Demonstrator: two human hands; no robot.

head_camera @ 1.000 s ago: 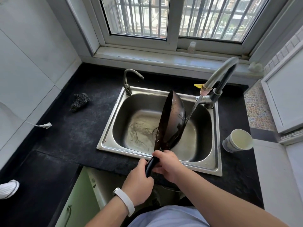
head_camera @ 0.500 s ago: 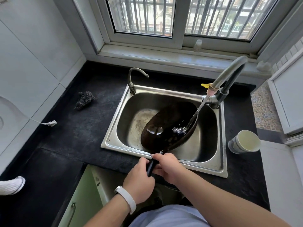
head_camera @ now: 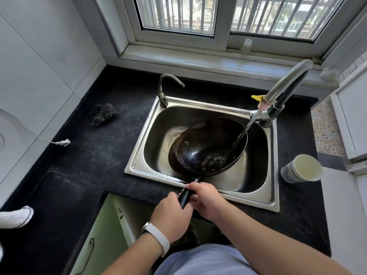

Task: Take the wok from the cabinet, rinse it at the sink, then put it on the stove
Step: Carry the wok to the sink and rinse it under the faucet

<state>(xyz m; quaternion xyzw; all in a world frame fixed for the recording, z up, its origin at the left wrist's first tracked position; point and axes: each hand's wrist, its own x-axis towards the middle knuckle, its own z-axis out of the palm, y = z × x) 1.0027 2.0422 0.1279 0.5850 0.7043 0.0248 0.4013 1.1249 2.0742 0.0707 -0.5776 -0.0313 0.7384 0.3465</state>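
Observation:
The dark wok point(head_camera: 206, 149) lies tilted inside the steel sink point(head_camera: 139, 151), its hollow facing up toward me. A thin stream of water runs from the tall faucet point(head_camera: 286, 84) into the wok's right side, and water pools at its bottom. Both hands hold the wok's black handle at the sink's front edge. My left hand point(head_camera: 171, 218), with a white wristband, grips the lower end. My right hand point(head_camera: 206, 199) grips the handle just above it. The stove is not in view.
A small second tap point(head_camera: 164, 86) stands at the sink's back left corner. A dark scouring pad point(head_camera: 104, 114) lies on the black counter to the left. A paper cup point(head_camera: 301, 168) lies on its side right of the sink. A green cabinet door point(head_camera: 99, 241) hangs open below.
The wok stood on edge a second ago; it has been turned down so its hollow faces up under the water stream. Both hands stay on the handle.

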